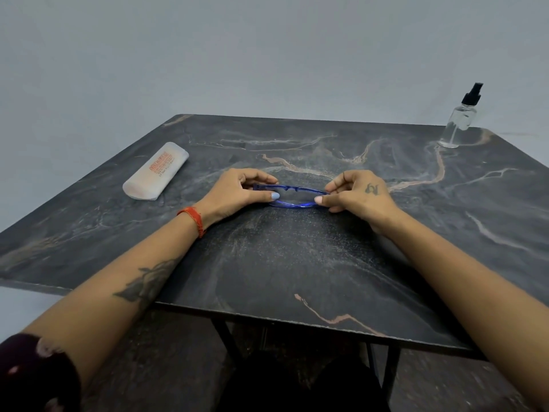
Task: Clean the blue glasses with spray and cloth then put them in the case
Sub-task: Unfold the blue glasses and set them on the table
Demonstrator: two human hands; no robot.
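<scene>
One pair of translucent blue plastic glasses (292,196), mid-desk, pinched at either end by two hands: left hand (237,190), right hand (358,193). One white soft case with orange print (156,171), far left. One clear spray bottle with black nozzle (460,117), upright, far right corner. One dark marbled desk (297,263).

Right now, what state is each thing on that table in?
Blue glasses: folded, held at both ends.
Left hand: pinching the glasses' left end.
Right hand: pinching the right end.
Spray bottle: upright, capped, untouched.
White glasses case: closed, lying flat.
</scene>
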